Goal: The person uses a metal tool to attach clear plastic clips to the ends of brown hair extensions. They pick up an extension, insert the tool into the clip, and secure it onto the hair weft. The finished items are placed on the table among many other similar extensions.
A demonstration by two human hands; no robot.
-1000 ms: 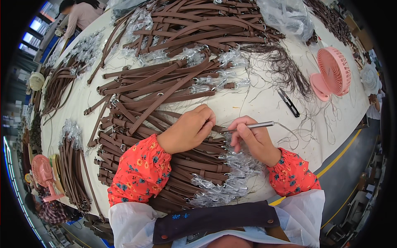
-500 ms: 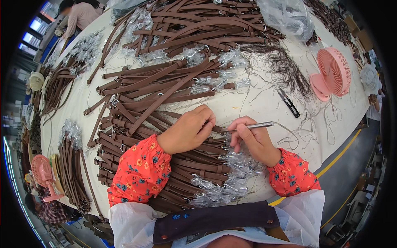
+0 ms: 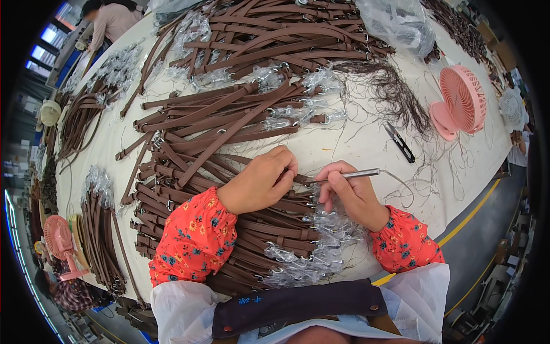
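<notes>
My left hand (image 3: 259, 180) has its fingers pinched on the end of a brown strap (image 3: 301, 179), and most of that strap is hidden beneath the hand. In my right hand (image 3: 352, 194) is a slim metal pen-shaped tool (image 3: 368, 172) with a thin cord trailing from its back end. Its tip points left, at or very close to the strap end; whether they touch I cannot tell. Under both hands lies a row of brown straps (image 3: 286, 225), their metal clasps wrapped in clear plastic (image 3: 298, 267).
Black-handled thread snips (image 3: 401, 144) lie right of my hands, near a tangle of dark threads (image 3: 395, 89) and a pink fan (image 3: 463, 98). More straps (image 3: 286, 28) are heaped at the far side. Another pink fan (image 3: 58, 236) stands at left. A person (image 3: 114, 22) bends over at the far left.
</notes>
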